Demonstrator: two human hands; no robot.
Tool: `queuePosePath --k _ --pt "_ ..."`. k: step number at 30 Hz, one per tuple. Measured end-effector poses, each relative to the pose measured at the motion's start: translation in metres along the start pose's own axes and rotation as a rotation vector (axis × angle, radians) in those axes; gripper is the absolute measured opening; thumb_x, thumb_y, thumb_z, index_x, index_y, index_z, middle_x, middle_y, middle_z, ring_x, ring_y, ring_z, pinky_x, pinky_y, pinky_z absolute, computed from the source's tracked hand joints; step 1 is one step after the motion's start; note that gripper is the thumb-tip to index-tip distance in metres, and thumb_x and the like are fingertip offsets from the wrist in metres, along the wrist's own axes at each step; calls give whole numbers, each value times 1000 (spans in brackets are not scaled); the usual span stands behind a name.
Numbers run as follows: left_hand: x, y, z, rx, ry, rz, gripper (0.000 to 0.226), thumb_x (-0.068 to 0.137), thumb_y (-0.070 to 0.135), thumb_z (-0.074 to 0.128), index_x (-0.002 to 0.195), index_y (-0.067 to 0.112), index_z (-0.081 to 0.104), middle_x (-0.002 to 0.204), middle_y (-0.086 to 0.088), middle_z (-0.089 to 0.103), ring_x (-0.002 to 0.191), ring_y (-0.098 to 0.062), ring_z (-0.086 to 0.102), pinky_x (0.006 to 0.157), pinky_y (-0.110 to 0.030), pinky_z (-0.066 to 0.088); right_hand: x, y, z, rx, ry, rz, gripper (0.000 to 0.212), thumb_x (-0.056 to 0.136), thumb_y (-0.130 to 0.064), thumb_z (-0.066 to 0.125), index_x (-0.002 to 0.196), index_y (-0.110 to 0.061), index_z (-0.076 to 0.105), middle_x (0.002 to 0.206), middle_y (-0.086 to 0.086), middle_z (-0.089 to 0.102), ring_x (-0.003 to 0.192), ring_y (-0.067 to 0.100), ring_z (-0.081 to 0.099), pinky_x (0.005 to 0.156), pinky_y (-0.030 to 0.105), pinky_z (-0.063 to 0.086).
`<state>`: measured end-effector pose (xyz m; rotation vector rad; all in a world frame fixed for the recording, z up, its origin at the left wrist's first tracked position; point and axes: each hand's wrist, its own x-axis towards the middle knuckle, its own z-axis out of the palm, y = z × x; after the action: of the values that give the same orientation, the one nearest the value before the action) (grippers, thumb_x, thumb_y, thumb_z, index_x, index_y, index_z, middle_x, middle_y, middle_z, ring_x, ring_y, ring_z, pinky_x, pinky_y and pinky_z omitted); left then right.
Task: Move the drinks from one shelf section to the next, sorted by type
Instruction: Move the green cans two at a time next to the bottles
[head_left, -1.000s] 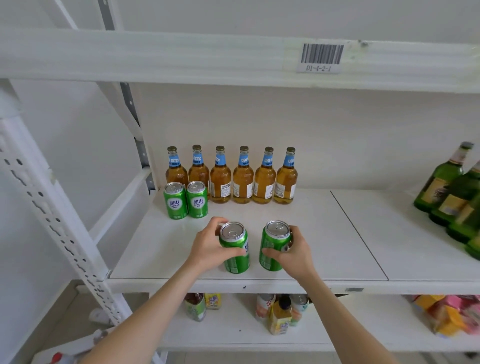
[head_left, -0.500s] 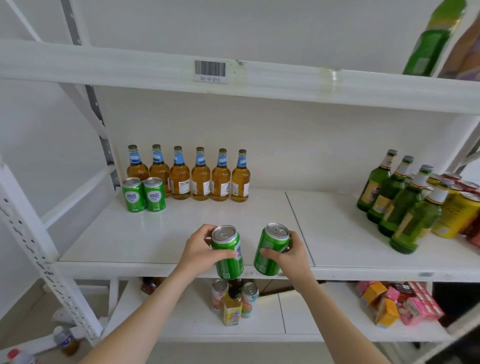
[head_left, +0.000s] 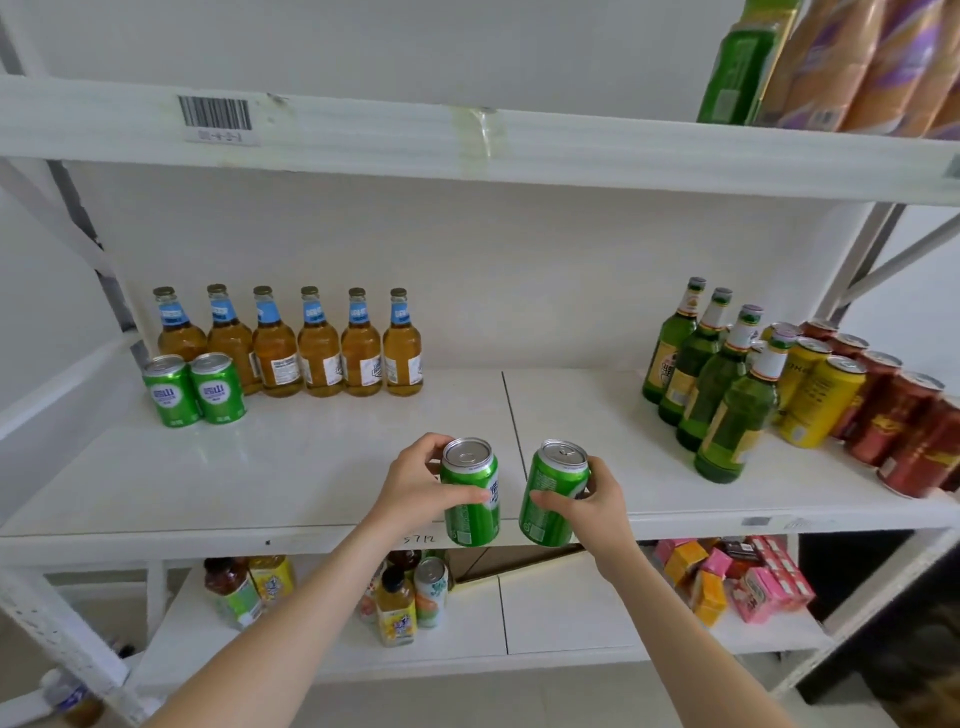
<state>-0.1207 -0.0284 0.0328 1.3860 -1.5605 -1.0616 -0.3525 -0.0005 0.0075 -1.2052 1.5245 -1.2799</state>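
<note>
My left hand (head_left: 415, 486) grips a green can (head_left: 470, 493) and my right hand (head_left: 597, 499) grips a second green can (head_left: 550, 493). Both cans are held upright in the air by the front edge of the middle shelf (head_left: 311, 467), near the seam between its two sections. On the left section stand two more green cans (head_left: 195, 389) in front of a row of several amber bottles (head_left: 291, 345) with blue neck labels. The right section holds several green glass bottles (head_left: 717, 379), yellow cans (head_left: 818, 395) and red cans (head_left: 898, 421).
The upper shelf (head_left: 467, 140) carries a barcode label (head_left: 215, 117) and packaged goods at the far right. The lower shelf (head_left: 571, 618) holds juice bottles, cans and pink and orange cartons. White uprights frame both sides.
The view has swung right, showing more of the right section. Both hands, each holding its can, now sit nearer the seam between the sections and slightly further apart.
</note>
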Motion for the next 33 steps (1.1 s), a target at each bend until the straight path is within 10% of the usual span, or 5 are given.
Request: queuePosePath --k 33 --pt "212 49 208 -34 83 -67 72 29 35 92 95 31 65 98 10 72 97 -13 67 87 -37 56 252 38 -143 -23 -29 56 68 65 -13 88 115 -31 46 101 -16 58 91 4 57 85 30 45"
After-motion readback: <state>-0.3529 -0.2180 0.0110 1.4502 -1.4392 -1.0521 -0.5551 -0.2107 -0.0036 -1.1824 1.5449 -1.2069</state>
